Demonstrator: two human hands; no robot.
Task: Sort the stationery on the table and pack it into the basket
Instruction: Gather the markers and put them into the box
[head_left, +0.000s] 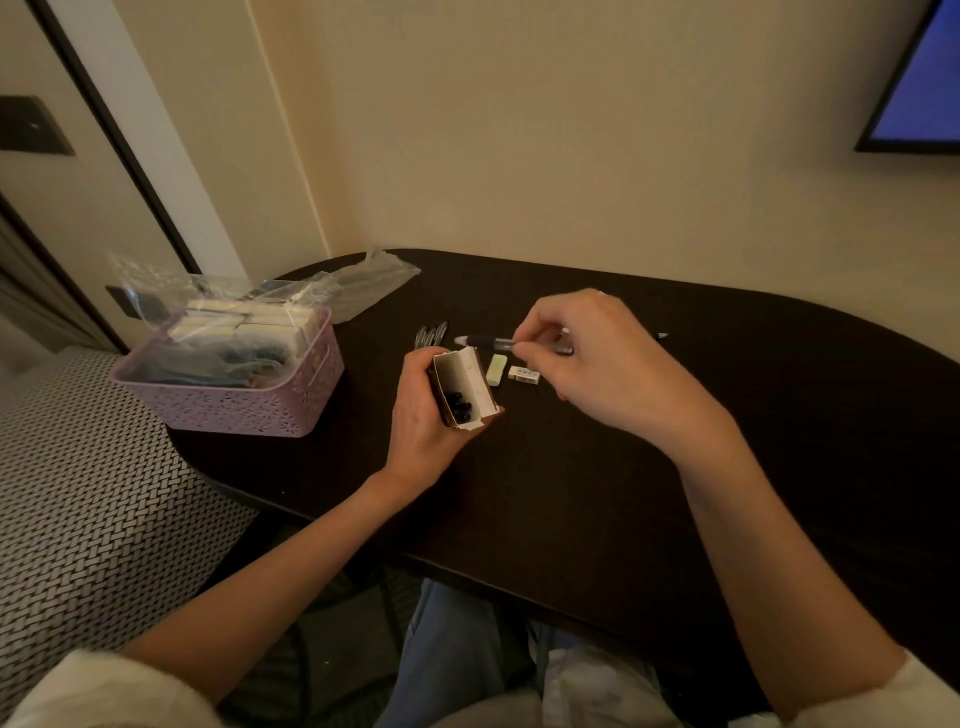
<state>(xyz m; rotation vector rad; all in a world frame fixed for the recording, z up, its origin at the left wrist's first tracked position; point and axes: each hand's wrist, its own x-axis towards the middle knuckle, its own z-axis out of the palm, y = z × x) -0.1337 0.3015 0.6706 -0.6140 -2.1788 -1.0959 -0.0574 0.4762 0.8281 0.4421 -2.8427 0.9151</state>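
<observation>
The left hand (421, 415) grips a small open cardboard box (465, 387) holding dark pen ends, just above the dark oval wooden table (571, 493). The right hand (587, 358) pinches a slim dark pen with a pale tip (483, 341), level and near the box mouth. The pen looks light, stiff and smooth, so a mid-barrel pinch suits it. The thin box would crush if squeezed. 2 small pale erasers (497, 369) lie beside it; the lilac perforated plastic basket (234, 405) stands left.

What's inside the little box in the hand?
Inside the small open cardboard box, held by the left hand, sit a few small black pieces near its bottom. The box walls hide anything deeper.
</observation>
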